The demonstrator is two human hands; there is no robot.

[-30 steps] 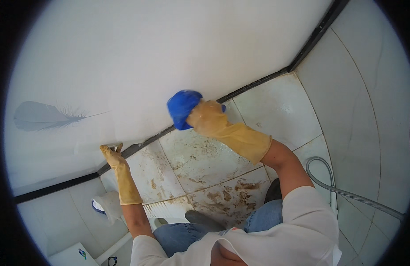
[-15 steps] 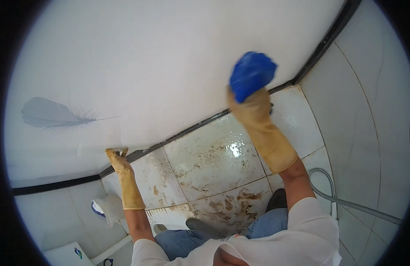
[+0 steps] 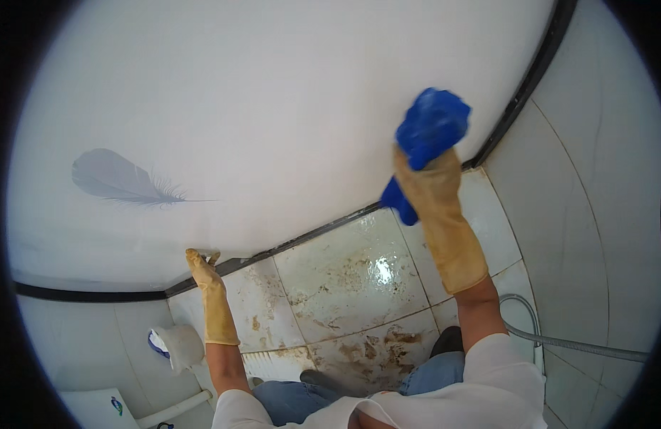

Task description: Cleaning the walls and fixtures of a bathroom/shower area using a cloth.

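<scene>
Blue cloth [image 3: 435, 123] now farther right, tight inside the closed right grip [image 3: 432, 177], mostly beyond it.

"What sort of place am I viewing?"

"A bathroom, I'd say: I see tiled walls [image 3: 559, 229], wet-looking floor tiles [image 3: 345, 275], a black-framed pale panel [image 3: 287, 129], a flexible metal hose [image 3: 588, 348], and a white box [image 3: 91, 409] resembling a toilet cistern."
</scene>
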